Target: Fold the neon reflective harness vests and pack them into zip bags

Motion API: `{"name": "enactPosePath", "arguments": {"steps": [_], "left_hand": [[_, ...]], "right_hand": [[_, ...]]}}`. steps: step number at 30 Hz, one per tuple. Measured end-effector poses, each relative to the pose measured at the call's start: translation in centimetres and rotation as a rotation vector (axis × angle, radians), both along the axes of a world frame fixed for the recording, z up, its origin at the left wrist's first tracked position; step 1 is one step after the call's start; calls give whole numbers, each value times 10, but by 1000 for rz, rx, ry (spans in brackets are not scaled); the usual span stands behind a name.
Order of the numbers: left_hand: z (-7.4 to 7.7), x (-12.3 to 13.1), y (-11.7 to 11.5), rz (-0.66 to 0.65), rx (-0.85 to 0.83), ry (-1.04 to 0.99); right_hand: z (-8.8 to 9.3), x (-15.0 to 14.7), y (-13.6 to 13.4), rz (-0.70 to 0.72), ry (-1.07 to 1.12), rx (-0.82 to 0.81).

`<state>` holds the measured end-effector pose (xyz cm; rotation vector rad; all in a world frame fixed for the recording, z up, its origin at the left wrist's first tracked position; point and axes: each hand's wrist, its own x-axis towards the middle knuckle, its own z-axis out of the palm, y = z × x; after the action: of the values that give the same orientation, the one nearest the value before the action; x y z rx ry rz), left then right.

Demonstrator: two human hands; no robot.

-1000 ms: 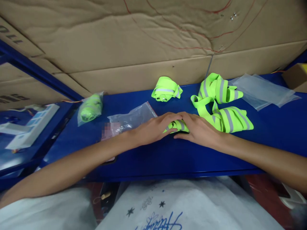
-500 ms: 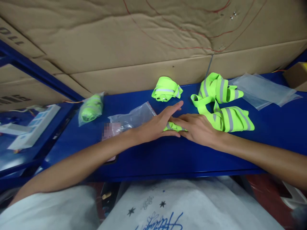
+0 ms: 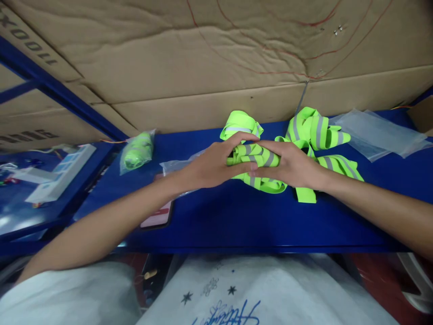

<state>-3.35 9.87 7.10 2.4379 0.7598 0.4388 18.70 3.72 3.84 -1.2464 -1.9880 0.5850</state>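
Observation:
Between my two hands is a bundled neon-yellow reflective strap [image 3: 259, 155] with grey stripes. My left hand [image 3: 216, 162] grips its left side, thumb along the front. My right hand [image 3: 292, 162] wraps the right side, and the thumbs meet in front. A loose end of strap hangs below my right hand. Behind the bundle sits a rolled reflective strap [image 3: 240, 124]. To the right lie a loosely coiled strap [image 3: 313, 128] and another striped strap length [image 3: 341, 166], partly covered by my right hand and wrist.
A blue table [image 3: 216, 221] carries everything. At left are a bagged strap roll [image 3: 138, 151] and a white power strip [image 3: 62, 174]. A clear plastic bag [image 3: 176, 166] and a phone [image 3: 158, 216] lie by my left forearm. More clear bags [image 3: 382, 133] lie at right; cardboard [image 3: 203, 104] stands behind.
The strap bundle, mostly covered by my hands before, now shows larger between them. My hands have lifted and spread around it. The view has shifted slightly.

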Motion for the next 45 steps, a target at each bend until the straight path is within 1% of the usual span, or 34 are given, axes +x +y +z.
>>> {"name": "enactPosePath", "arguments": {"steps": [3, 6, 8, 10, 12, 13, 14, 15, 17, 19, 21, 23, 25, 27, 30, 33, 36, 38, 39, 41, 43, 45], "left_hand": [[-12, 3, 3, 11, -77, 31], [-24, 5, 7, -2, -93, -10], [-28, 5, 9, -26, -110, -59], [-26, 2, 12, -69, -205, -65], [-19, -5, 17, -107, -333, -64], [-15, -10, 19, -116, -359, -66], [-12, -17, 21, -109, -331, -67], [-9, -23, 24, -81, -248, -53], [-10, -37, 27, 35, -24, 79], [-17, -48, 29, 172, 118, 317], [-29, -56, 31, 253, 136, 520], [-39, -58, 33, 257, 118, 579], [-46, -58, 34, 221, 119, 549], [-48, -54, 32, 179, 175, 496], [-43, -47, 17, 112, 340, 395], [-30, -42, -8, 51, 491, 236], [-16, -38, -37, 73, 566, 101], [-12, -34, -56, 122, 562, 48], [-13, -31, -66, 136, 545, 31], [-22, -21, -82, 114, 492, 13], [-39, -10, -94, 16, 418, 33], [-59, 0, -99, -85, 369, 83]], "right_hand": [[-8, 3, 4, 79, 74, -96], [-16, 2, 5, 77, 123, -157], [-19, -1, 4, 60, 140, -203], [-18, -2, 3, 58, 160, -245], [-13, -1, 2, 51, 196, -275], [-9, 1, 1, 29, 215, -283], [-5, 5, 1, -13, 234, -286], [-1, 9, 1, -66, 253, -282], [7, 18, 2, -172, 304, -266], [13, 27, 4, -237, 377, -259], [16, 33, 6, -273, 440, -292], [17, 34, 7, -309, 457, -336], [17, 34, 8, -344, 442, -357], [16, 33, 8, -370, 429, -369], [14, 32, 7, -372, 438, -420], [17, 31, 0, -341, 483, -452], [27, 30, -13, -318, 556, -429], [36, 31, -23, -318, 603, -427], [39, 33, -27, -324, 625, -434], [42, 37, -33, -357, 660, -459], [40, 43, -34, -422, 668, -485], [35, 47, -30, -497, 661, -510]]}}
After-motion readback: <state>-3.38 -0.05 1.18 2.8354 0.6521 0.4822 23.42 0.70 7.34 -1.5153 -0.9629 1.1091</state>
